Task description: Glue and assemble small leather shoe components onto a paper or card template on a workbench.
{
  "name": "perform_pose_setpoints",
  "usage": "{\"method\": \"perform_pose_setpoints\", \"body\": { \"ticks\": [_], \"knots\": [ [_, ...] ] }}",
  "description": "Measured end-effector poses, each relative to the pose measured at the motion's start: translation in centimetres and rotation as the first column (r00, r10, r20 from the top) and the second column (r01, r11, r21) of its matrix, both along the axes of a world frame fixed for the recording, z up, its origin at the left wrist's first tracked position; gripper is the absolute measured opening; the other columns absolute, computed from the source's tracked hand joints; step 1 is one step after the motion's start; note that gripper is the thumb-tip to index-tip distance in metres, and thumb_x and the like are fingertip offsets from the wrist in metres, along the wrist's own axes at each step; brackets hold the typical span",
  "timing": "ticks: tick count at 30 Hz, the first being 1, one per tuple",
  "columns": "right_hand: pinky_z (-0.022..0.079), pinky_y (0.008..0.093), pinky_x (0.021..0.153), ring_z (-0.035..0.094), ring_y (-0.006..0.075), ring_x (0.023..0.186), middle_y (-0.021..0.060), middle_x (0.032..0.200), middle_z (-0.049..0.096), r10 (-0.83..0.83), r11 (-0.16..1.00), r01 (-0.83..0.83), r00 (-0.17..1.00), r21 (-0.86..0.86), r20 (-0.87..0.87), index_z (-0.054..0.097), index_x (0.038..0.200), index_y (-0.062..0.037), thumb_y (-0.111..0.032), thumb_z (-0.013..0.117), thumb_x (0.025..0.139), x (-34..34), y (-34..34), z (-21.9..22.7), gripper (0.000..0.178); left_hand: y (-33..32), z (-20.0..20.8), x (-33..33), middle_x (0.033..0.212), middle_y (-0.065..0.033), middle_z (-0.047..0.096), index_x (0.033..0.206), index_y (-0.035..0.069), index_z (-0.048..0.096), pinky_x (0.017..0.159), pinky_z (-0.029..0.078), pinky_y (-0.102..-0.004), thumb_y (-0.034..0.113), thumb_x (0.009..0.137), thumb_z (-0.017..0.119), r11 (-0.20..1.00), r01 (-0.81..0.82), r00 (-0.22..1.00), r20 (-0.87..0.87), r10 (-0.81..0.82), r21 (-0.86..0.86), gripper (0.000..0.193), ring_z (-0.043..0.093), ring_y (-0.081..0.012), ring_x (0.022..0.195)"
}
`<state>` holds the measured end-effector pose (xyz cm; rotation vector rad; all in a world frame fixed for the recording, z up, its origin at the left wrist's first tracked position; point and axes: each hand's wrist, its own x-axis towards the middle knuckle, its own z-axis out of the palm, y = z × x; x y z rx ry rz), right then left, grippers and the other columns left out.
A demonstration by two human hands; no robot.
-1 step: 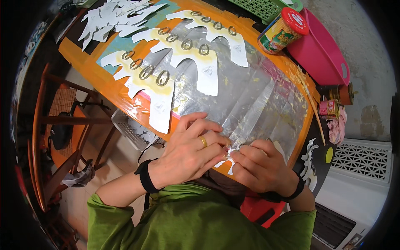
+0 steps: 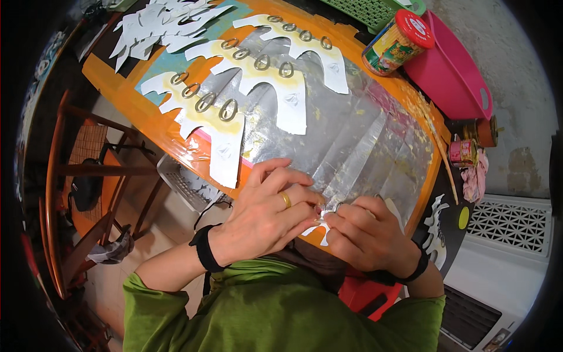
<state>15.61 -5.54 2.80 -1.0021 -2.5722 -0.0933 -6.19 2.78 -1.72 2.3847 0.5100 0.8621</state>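
Observation:
At the table's near edge, my left hand [image 2: 272, 205] and my right hand [image 2: 370, 234] come together with bent fingers over a small white cut-out piece [image 2: 317, 233]. Both pinch it between their fingertips. My fingers cover most of this piece. Farther up lie several white scalloped cut-outs of leather or card, one at the left [image 2: 226, 152], one in the middle [image 2: 291, 108] and one at the far side [image 2: 333, 70]. Oval metal rings [image 2: 228, 110] sit in a row along each, amid yellowish glue-like stains.
Plastic sheeting [image 2: 346, 141] covers the orange tabletop. White cut-outs [image 2: 167, 29] are heaped at the far left. At the right are a red-lidded jar [image 2: 390, 50], a pink basket [image 2: 451, 70], a thin stick [image 2: 443, 149] and a small tin [image 2: 463, 152]. A wooden chair [image 2: 105, 170] stands left.

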Motion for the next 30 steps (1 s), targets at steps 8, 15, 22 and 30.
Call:
{"method": "perform_pose_setpoints", "body": {
  "ticks": [8,15,22,30],
  "knots": [
    [0.047,0.0377,0.078,0.058,0.0229,0.086,0.0043,0.086,0.056,-0.112,0.982,0.106,0.993,-0.154,-0.026,0.066,0.103,-0.0001,-0.009,0.067,0.079,-0.1,0.0,-0.1,0.026,-0.1,-0.5,0.0,0.105,-0.0003,0.067,0.082,0.013,0.07,0.1,0.046,-0.0487,0.017,0.071,0.083,0.993,-0.02,0.997,0.078,0.011,0.12,0.018,0.059,-0.0259,0.11],
    [0.044,0.0374,0.079,0.056,0.0223,0.087,0.0047,0.087,0.055,-0.171,0.959,0.144,0.98,-0.244,-0.096,0.067,0.105,0.002,-0.012,0.07,0.078,-0.3,-0.7,0.4,0.031,-0.2,0.0,-0.3,0.109,-0.0025,0.063,0.087,0.009,0.066,0.097,0.044,-0.0463,0.015,0.078,0.08,0.99,0.02,0.999,0.046,-0.027,0.137,0.018,0.056,-0.0265,0.112],
    [0.043,0.0359,0.08,0.055,0.0223,0.09,0.0049,0.09,0.056,-0.15,0.967,0.108,0.973,-0.233,-0.175,0.068,0.103,0.0008,-0.013,0.071,0.078,0.1,-0.5,0.2,0.028,1.6,2.6,-0.4,0.125,-0.0061,0.06,0.113,0.008,0.075,0.086,0.049,-0.0367,0.013,0.081,0.081,0.981,0.129,0.988,-0.07,-0.141,-0.144,0.033,0.054,-0.0284,0.101],
    [0.043,0.0349,0.083,0.055,0.021,0.093,0.0037,0.09,0.057,-0.148,0.967,0.106,0.974,-0.23,-0.17,0.069,0.103,-0.0004,-0.013,0.072,0.078,0.4,-1.0,0.1,0.028,3.6,3.1,1.0,0.118,-0.0042,0.064,0.104,0.01,0.074,0.083,0.051,-0.0366,0.004,0.073,0.075,0.941,0.34,0.917,-0.222,-0.332,-0.005,0.031,0.058,-0.0288,0.103]
  ]
}}
